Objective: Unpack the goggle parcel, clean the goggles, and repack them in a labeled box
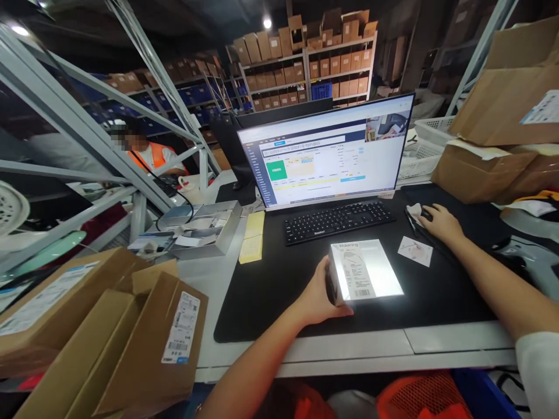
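Note:
My left hand (318,294) grips the left side of a white product box (382,273) printed "Wakening", thumb along its near edge and the other fingers partly hidden behind it. A small label with a barcode shows on the box's upper face, beside strong glare. Farther right, my right hand (443,224) is curled over a dark computer mouse (424,215), most of which its fingers cover. A crumpled white scrap (414,210) lies against the mouse. Between the two hands is a small printed card (414,251) on the black desk mat (271,302).
A lit monitor (323,160) stands behind a black keyboard (338,222). Yellow slips (252,237) and a grey tray (227,238) of papers lie left. Open cartons (148,349) crowd the left front; more cartons (480,169) stack right. A person in an orange vest (159,156) sits beyond the metal frame.

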Action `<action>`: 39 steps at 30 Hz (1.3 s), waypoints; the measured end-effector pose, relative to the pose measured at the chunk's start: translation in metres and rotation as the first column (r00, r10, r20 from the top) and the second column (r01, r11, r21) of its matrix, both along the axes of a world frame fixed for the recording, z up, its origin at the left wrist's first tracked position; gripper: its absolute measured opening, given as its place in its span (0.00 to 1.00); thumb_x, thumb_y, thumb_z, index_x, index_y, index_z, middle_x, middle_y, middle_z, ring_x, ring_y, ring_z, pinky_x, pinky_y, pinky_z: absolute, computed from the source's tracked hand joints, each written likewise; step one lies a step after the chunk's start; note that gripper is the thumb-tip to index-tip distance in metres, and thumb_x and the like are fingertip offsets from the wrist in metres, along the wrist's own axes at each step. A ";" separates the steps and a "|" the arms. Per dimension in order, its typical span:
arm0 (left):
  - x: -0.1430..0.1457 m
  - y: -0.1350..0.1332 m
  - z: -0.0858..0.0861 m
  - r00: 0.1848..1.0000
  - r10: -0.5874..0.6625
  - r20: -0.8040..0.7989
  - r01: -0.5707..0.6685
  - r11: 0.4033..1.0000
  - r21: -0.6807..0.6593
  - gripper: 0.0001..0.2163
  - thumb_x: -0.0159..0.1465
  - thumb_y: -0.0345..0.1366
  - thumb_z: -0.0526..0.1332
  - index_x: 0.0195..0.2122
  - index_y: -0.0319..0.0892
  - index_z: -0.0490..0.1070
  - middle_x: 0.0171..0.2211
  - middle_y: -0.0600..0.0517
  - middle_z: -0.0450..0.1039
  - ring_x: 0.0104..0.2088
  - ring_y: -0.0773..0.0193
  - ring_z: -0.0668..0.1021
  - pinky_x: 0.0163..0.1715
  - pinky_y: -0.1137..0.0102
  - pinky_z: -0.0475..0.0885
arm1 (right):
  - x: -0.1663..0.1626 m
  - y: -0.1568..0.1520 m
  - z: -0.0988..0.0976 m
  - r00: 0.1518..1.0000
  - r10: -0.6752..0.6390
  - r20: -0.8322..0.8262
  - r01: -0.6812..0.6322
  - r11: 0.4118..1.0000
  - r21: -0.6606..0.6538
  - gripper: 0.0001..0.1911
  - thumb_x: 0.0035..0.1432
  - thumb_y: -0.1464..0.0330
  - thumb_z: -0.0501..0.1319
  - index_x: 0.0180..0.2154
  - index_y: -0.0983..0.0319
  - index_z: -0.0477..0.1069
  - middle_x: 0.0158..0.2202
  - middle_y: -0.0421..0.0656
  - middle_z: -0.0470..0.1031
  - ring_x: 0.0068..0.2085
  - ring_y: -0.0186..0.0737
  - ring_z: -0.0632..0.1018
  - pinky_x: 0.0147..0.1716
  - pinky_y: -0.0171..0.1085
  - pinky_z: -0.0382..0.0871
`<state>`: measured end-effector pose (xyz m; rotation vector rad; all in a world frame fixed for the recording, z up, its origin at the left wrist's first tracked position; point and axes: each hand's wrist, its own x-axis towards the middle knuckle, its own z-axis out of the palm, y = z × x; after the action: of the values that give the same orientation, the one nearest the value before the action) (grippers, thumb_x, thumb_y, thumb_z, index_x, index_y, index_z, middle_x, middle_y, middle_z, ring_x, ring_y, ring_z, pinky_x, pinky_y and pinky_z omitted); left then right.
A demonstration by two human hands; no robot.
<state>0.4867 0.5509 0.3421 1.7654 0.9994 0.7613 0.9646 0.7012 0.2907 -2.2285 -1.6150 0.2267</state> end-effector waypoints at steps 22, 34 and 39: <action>-0.050 0.055 0.002 0.960 0.157 0.234 -0.175 0.983 0.057 0.41 0.66 0.72 0.44 0.71 0.51 0.60 0.69 0.40 0.63 0.71 0.46 0.65 0.65 0.45 0.64 | 0.016 -0.001 -0.020 0.995 -0.056 -0.085 0.063 0.994 0.090 0.23 0.65 0.67 0.56 0.59 0.64 0.75 0.68 0.56 0.64 0.62 0.49 0.70 0.58 0.39 0.60; -0.160 0.128 0.015 0.312 0.932 -0.186 -0.917 0.346 0.198 0.19 0.72 0.41 0.58 0.59 0.36 0.72 0.62 0.37 0.71 0.66 0.49 0.70 0.67 0.60 0.62 | 0.028 0.011 -0.030 0.966 -0.186 -0.181 0.238 0.915 0.326 0.36 0.59 0.66 0.59 0.64 0.81 0.64 0.60 0.72 0.68 0.66 0.67 0.67 0.66 0.55 0.57; -0.156 0.162 0.021 0.256 0.860 -0.442 -0.926 0.349 0.142 0.22 0.67 0.40 0.68 0.59 0.37 0.72 0.63 0.37 0.69 0.67 0.42 0.67 0.68 0.44 0.58 | 0.037 0.017 -0.036 0.935 -0.225 -0.274 0.323 0.860 0.395 0.28 0.52 0.68 0.60 0.53 0.76 0.74 0.48 0.68 0.76 0.58 0.70 0.73 0.60 0.58 0.63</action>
<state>0.3304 0.7126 0.3635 1.0717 2.4598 0.9070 1.0015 0.7183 0.2543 -1.9705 -1.0818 0.0232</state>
